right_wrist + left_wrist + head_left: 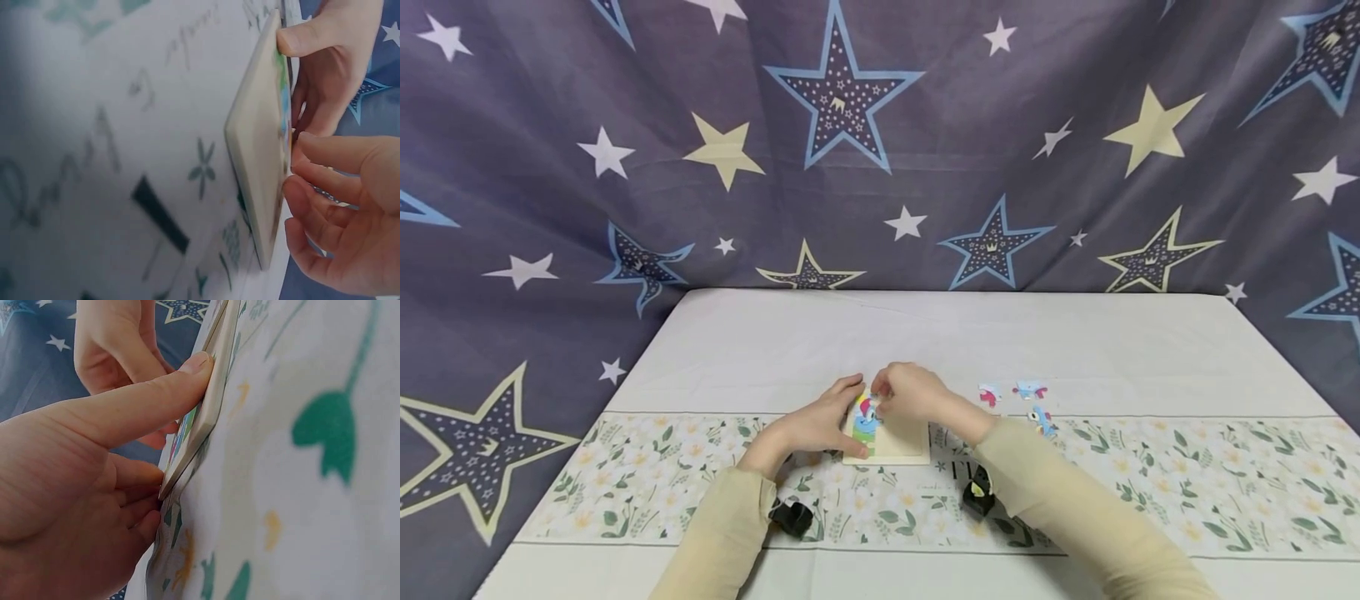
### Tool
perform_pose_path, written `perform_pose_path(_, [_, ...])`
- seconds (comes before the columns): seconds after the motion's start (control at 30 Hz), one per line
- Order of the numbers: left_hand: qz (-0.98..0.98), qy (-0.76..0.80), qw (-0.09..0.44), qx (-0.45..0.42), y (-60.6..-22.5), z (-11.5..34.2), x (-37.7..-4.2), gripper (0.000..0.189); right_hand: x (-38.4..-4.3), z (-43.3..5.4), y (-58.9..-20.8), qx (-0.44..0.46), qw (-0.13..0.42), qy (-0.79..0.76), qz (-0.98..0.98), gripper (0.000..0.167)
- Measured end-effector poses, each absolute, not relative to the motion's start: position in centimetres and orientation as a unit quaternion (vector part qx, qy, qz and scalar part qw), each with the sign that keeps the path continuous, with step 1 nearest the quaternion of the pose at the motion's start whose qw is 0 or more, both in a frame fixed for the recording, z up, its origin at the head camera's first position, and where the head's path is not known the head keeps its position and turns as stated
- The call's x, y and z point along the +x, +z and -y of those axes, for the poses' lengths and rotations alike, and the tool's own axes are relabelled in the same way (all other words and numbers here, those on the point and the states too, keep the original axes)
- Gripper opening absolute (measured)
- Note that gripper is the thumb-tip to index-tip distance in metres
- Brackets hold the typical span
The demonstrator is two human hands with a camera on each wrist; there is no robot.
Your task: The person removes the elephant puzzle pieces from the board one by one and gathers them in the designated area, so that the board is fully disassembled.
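On our surface (775, 350), L hand (815, 421) clasped the puzzle board (906, 442); R hand (917, 392) prob. fitting, but we couldn't tell its grip. Next likely needed loose pcs (1032, 390), right.

Curtained-off indoor spot, room type unclear: star-print backdrop (880, 187), floral tablecloth (1150, 350).
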State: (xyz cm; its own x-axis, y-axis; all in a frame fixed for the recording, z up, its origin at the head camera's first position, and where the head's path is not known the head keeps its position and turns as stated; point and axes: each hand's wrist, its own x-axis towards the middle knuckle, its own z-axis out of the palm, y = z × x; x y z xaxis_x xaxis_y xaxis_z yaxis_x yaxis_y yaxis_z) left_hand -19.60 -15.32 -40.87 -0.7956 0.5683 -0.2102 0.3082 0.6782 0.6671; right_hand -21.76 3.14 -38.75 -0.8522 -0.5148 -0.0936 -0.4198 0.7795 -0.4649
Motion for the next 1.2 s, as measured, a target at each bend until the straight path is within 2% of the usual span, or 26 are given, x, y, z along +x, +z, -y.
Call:
perform_pose_path(0.3, [-0.891,0.317,0.209,0.249,-40.8,15.4,-19.6,0.104,-21.9,-2.2,-39.4,-0.247,0.094,-0.212,-0.941,0.024])
perform_pose_path(0.63, [-0.892,0.312,0.202,0.256,-40.9,15.5,-19.6,0.103,-21.3,-1.3,-39.3,-0.239,0.049,-0.178,-0.953,0.024])
perform_pose_path(1.2, [-0.892,0.313,0.208,0.252,-40.8,15.4,-19.6,0.103,-21.1,-1.0,-39.3,-0.2,0.057,-0.208,-0.956,0.025])
